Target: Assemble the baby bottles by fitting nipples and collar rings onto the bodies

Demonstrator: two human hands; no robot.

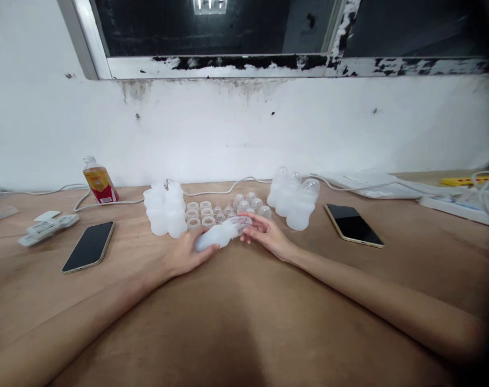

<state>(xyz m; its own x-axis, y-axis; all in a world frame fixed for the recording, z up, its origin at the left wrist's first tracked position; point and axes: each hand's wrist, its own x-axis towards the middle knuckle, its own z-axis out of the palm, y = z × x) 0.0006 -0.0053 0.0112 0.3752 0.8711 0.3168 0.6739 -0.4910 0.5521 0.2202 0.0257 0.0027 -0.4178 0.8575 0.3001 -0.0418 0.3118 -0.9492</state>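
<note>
A frosted white baby bottle (217,236) with a clear dome cap (241,226) lies tilted between my hands. My left hand (191,251) wraps round its body. At the capped end, the fingers of my right hand (264,234) close on the clear cap. Behind the bottle sit rows of white collar rings (193,213), clear pointed nipples (219,210) and clear dome caps (244,205). Several uncapped bottle bodies (164,209) stand grouped to the left. Capped bottles (299,209) stand to the right.
On the left are a phone (88,247), a white power strip (47,228) and a drink bottle (100,181). To the right lie another phone (353,224), a plastic bag (373,184) and a white strip (454,207) with cables. A white cable (228,189) runs along the wall.
</note>
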